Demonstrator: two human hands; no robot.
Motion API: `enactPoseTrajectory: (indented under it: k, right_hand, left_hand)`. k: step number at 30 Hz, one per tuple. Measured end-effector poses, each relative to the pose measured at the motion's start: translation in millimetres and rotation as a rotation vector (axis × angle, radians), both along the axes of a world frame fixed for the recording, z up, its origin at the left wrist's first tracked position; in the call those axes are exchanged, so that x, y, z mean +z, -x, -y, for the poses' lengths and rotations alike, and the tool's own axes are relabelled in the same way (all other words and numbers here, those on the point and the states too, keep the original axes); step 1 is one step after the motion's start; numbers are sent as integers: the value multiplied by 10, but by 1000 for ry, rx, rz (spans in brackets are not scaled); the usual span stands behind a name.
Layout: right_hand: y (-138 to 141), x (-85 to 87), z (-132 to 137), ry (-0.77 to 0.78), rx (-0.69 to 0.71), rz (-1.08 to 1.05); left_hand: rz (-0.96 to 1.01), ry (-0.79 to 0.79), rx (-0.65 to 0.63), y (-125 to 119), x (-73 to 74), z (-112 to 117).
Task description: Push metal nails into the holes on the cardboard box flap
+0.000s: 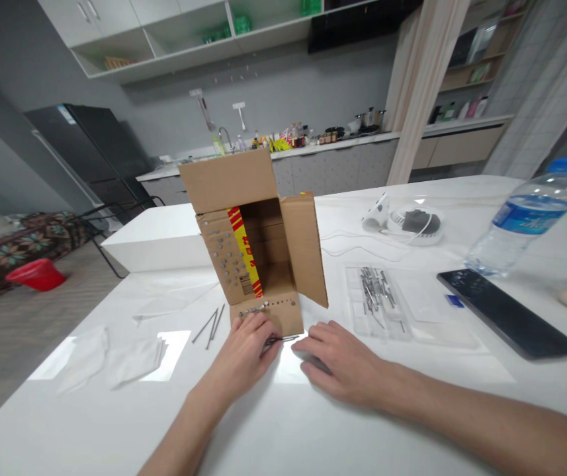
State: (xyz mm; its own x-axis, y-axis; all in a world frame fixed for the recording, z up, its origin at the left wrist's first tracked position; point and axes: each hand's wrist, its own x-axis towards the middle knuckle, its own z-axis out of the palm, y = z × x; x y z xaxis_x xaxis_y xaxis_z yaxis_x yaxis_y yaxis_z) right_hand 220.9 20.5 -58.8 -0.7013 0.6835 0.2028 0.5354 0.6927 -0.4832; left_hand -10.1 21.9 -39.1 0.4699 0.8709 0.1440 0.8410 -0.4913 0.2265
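Nails [283, 340] sit pinched in the left hand [247, 347], whose fingers curl closed around a thin metal bunch right at the foot of the cardboard box [258, 248]. The box stands upright on the white counter [283, 423], flaps open toward the person, with rows of nail heads studding its left flap and its low front flap. The right hand [337, 357] lies palm down on the counter just beside the box, fingers loosely spread and flat, holding nothing that I can see.

The risk, as I judge it, is the box itself: it is light, stands on a slick surface, and neither hand braces it, so a push on the front flap could slide or tip it. The bunched nails could also slip from the pinch and scatter, or a point could prick a fingertip.

Both forearms reach forward from the lower edge of the view, the left nearly straight ahead, the right angled in from the right side. A few loose nails [210, 327] lie left of the box, and more rest in a clear tray [377, 297] to its right.
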Motion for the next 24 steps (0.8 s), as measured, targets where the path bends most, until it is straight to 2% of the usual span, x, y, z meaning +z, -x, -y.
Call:
enactPoseTrajectory:
  k: [11,18,24]
  right_hand:
    - [5,14,-6,-7,2,8]
    - [11,2,-9,-23,3,7]
    - [11,-22,-15,-32,1,-6]
  left_hand:
    - [-46,-67,-36,-5,-65,-4]
    - [-124,-67,-34,-51,-48,15]
    - [-99,-103,-19,-66,-127,33]
